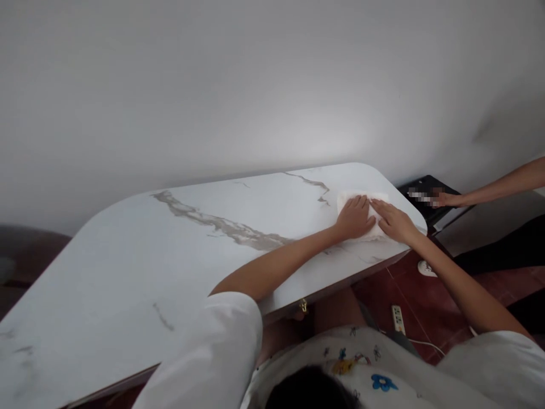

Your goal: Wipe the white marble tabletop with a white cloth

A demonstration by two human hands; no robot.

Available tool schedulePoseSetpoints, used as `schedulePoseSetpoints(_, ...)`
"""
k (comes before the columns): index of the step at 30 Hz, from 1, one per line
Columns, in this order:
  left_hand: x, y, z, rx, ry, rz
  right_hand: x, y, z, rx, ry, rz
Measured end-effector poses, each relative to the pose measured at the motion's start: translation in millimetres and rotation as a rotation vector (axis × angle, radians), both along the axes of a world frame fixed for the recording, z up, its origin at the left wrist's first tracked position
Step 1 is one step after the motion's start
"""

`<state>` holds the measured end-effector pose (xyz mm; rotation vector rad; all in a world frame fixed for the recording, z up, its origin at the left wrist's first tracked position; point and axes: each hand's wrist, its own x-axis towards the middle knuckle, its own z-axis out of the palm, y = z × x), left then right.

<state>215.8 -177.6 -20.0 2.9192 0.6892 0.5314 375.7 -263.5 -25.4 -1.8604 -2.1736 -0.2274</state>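
Note:
A white cloth (347, 199) lies flat near the right end of a white marble-patterned table (179, 250). My left hand (354, 217) rests palm-down on the cloth, fingers stretched out together. My right hand (394, 220) lies flat beside it on the cloth's right part, fingers extended toward the left hand. Both arms reach across the tabletop from the lower right. Neither hand grips anything.
A plain white wall (255, 85) stands behind the table. Another person's hand (447, 199) and forearm reach in from the right onto a black object (426, 187). A power strip (397, 319) and cable lie on the red tiled floor (392, 289).

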Motion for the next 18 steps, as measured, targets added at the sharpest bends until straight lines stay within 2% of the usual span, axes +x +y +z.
schedulePoseSetpoints(5, -26.0, -52.6, 1.0, -0.006, 0.033, 0.007, -24.5, -52.3, 4.8, -0.013, 0.011, 0.023)
schedulePoseSetpoints(9, -15.7, -76.6, 1.2, -0.008, 0.021, -0.008, -17.2, -79.1, 4.6, -0.004, 0.001, -0.020)
schedulePoseSetpoints(13, 15.7, -75.8, -0.9, 0.009, -0.010, -0.057, 9.7, -83.8, 2.0, 0.004, 0.001, -0.068)
schedulePoseSetpoints(18, 54.4, -52.9, -4.0, 0.043, -0.056, -0.079, 45.5, -63.7, -3.4, 0.021, 0.006, -0.109)
